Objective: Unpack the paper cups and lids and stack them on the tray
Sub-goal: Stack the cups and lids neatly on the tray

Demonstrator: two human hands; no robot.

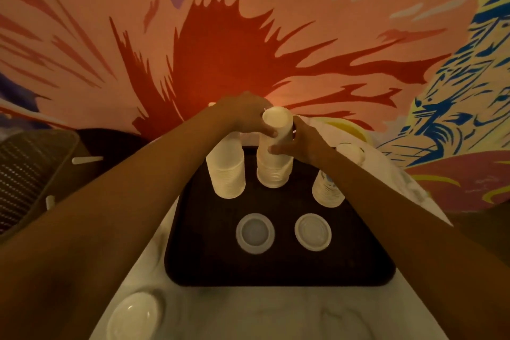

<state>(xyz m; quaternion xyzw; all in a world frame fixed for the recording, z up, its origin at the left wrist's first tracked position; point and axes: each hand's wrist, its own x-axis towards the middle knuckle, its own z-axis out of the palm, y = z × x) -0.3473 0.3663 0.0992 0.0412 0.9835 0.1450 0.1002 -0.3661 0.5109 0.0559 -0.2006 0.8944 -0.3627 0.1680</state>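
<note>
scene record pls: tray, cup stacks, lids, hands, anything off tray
tray: dark tray on a pale table
cup stacks: three on the tray, upside down: left stack, middle stack, right stack (the shortest)
lids: left lid and right lid, lying apart on the tray's near half
left hand: grips the top of the middle stack
right hand: grips the middle stack lower down
off tray: round white item at the table's near left; kind unclear
</note>
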